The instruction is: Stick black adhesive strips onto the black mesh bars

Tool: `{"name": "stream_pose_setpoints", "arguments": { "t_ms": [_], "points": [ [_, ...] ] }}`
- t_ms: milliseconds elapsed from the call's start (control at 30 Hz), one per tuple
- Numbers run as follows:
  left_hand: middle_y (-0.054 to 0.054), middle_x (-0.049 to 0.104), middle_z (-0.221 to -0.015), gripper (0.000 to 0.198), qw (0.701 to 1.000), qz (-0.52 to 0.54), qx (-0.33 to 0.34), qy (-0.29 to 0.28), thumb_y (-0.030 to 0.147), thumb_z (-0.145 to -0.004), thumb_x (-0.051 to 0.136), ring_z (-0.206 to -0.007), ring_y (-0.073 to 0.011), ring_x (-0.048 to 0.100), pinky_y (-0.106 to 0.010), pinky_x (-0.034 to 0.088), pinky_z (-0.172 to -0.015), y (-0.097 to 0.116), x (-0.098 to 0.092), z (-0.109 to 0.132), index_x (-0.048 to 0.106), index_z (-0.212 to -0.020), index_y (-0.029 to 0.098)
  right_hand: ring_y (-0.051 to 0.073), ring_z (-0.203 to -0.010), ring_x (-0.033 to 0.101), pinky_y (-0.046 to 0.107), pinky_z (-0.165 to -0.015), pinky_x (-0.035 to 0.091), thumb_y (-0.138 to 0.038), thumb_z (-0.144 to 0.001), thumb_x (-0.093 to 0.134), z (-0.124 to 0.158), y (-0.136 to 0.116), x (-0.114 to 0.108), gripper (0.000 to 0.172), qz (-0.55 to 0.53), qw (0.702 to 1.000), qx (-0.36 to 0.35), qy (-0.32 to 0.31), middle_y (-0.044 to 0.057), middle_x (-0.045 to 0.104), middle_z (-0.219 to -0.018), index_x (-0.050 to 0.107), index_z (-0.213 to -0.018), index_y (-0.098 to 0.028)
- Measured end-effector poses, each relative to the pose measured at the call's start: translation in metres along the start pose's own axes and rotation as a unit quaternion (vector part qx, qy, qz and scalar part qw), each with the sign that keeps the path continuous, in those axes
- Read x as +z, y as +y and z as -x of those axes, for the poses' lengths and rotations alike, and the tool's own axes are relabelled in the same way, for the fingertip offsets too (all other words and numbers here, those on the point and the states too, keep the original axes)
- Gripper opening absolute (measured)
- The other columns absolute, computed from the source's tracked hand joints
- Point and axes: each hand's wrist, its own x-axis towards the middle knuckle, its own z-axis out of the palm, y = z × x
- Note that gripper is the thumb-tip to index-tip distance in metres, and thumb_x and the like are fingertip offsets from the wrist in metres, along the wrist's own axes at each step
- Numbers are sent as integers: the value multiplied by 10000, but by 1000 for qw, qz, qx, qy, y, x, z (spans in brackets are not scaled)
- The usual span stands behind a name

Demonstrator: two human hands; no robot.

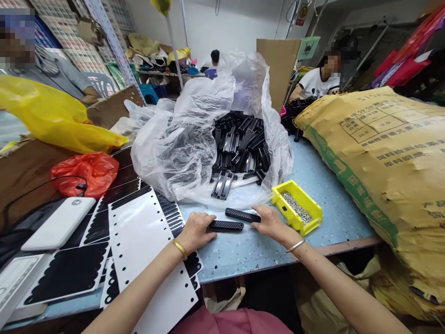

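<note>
My left hand (197,230), with a gold bangle at the wrist, is closed on the left end of a black ribbed strip (227,226) at the table's front. My right hand (269,221), wearing a silver bangle, pinches the right end of a second black strip (241,215), slightly farther back. The two strips lie close together, nearly parallel. Behind them a clear plastic bag (187,153) stands open with a heap of black strips (239,144) inside. Right of my right hand is a yellow bin (314,225) of small metal parts (295,206).
White and black die-cut sheets (146,250), a white power bank (59,222) and a red bag (85,174) lie at left. A large yellow sack (389,153) fills the right. People sit at the back right (318,83) and far left (66,69).
</note>
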Motion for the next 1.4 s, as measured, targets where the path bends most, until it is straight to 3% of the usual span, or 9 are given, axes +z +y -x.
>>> {"name": "stream_pose_setpoints", "arguments": {
  "t_ms": [200,367,733,833,900,1067,1167,1267,1400],
  "points": [
    [-65,716,-919,494,990,102,-97,17,233,-700,689,-787,-208,657,-300,467,-745,-15,-3,8,637,-1186,156,219,-805,634,287,-722,467,-123,-705,673,9,11,-10,344,-20,997,63,-48,95,693,-901,704,-1048,-130],
    [-18,687,-756,459,979,176,-106,-16,125,-724,594,-682,-161,630,-254,463,-700,3,13,-3,655,-1178,132,210,-846,616,278,-780,459,-93,-750,580,-7,-2,10,275,-34,995,-23,-87,80,676,-886,735,-967,-160],
    [-77,710,-955,907,989,104,-92,-57,450,-564,796,-901,-282,655,-338,473,-783,7,5,-8,505,-1380,184,205,-719,625,299,-671,480,-275,-590,821,23,-6,-4,792,-114,987,36,-107,109,690,-951,557,-1315,-94],
    [-85,714,-1006,580,995,56,-47,-67,456,-640,760,-939,-285,657,-339,471,-799,15,8,-14,655,-1164,231,190,-689,606,269,-623,445,-212,-651,772,20,-9,12,394,-115,989,23,-88,47,679,-773,679,-1025,-130],
    [-82,721,-955,428,996,25,-39,-78,445,-679,737,-902,-282,665,-336,474,-769,19,6,-14,692,-1050,235,171,-648,589,246,-577,414,-172,-669,736,10,-10,17,158,-111,989,23,-94,26,662,-703,674,-812,-146],
    [-91,715,-1006,649,996,87,-30,13,558,-650,742,-880,-274,662,-336,483,-768,3,-22,-30,635,-1189,212,153,-563,562,229,-504,373,-212,-539,812,-37,-5,-6,320,-128,984,14,-120,-17,644,-613,702,-837,-169],
    [-104,703,-975,346,980,134,-104,104,413,-785,640,-914,-253,647,-330,462,-808,-15,-32,-75,673,-1030,171,140,-507,521,233,-485,352,-238,-607,771,-85,-15,-11,148,-191,980,61,-3,-30,539,-468,643,-607,-162],
    [-80,667,-745,247,965,180,-168,92,338,-596,776,-839,-274,646,-325,462,-739,-31,-28,-128,632,-678,155,120,-411,445,227,-416,302,-296,-592,793,-135,-35,7,379,-237,966,101,37,-58,374,-342,470,-418,-200],
    [14,546,-540,307,946,248,-183,105,296,-486,812,-650,-214,616,-274,443,-594,-42,-17,-158,543,-542,161,110,-393,431,223,-399,334,-306,-656,739,-168,-54,31,355,-276,953,101,79,-66,397,-374,443,-481,-216]
  ]
}}
